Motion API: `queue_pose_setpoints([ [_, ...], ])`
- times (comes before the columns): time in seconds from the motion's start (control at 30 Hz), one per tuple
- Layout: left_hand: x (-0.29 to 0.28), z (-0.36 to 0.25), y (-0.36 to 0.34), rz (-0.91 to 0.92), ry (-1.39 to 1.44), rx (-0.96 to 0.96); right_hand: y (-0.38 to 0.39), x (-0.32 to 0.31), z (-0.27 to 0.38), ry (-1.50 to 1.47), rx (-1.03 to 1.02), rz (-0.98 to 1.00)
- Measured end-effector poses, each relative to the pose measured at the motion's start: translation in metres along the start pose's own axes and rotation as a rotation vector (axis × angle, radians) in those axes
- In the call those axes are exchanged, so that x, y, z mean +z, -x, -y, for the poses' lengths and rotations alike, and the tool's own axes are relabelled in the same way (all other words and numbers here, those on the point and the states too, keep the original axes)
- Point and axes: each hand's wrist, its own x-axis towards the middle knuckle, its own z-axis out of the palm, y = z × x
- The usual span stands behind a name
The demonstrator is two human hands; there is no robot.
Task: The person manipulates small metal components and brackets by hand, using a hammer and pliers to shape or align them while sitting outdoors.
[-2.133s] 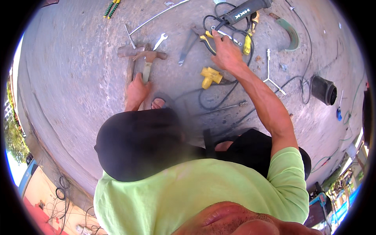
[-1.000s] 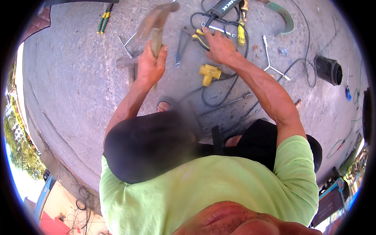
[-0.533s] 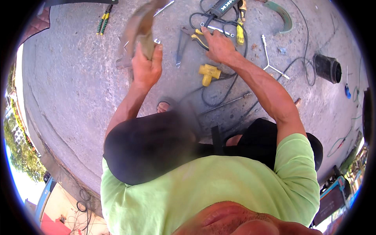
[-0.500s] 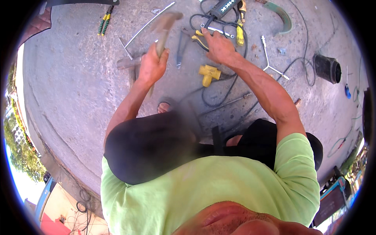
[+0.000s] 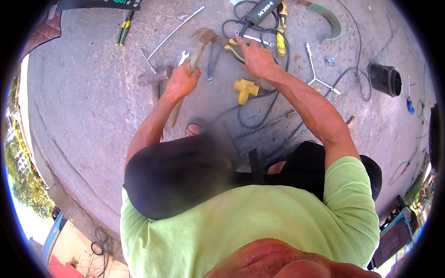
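One claw hammer [image 5: 198, 55], its handle clenched in the left hand [image 5: 182, 83] near the open-ended wrench [image 5: 184, 57], could strike that wrench should the grip slacken, while the right hand [image 5: 257, 59] lies at the yellow-handled pliers [image 5: 231, 47], its grasp indeterminable.

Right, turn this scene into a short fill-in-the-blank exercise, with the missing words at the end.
1. The left hand holds the claw hammer by its ____, not its head.
2. The right hand is near the pliers, whose handles are black and ____.
3. From the person's viewpoint, the three-armed wrench lies to the ____ of the T-shaped piece.
4. The person's shirt is light ____.

Missing words: handle; yellow; right; green.
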Motion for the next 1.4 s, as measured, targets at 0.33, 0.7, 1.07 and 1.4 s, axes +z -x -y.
queue_pose_setpoints([
  [0.33,-0.061,-0.084,0.015,-0.117,0.515,0.059,0.005,-0.001,-0.004,0.009,0.016,-0.005],
  [0.7,-0.003,-0.003,0.004,0.157,0.421,-0.326,0.004,-0.001,0.002,-0.019,0.054,0.045],
  [1.07,-0.009,0.079,0.053,-0.051,-0.125,-0.209,0.012,-0.007,0.012,-0.402,0.129,-0.011],
  [1.4,-0.009,-0.013,-0.001,0.438,1.313,-0.577,0.016,-0.016,0.043,-0.552,-0.136,0.000],
])
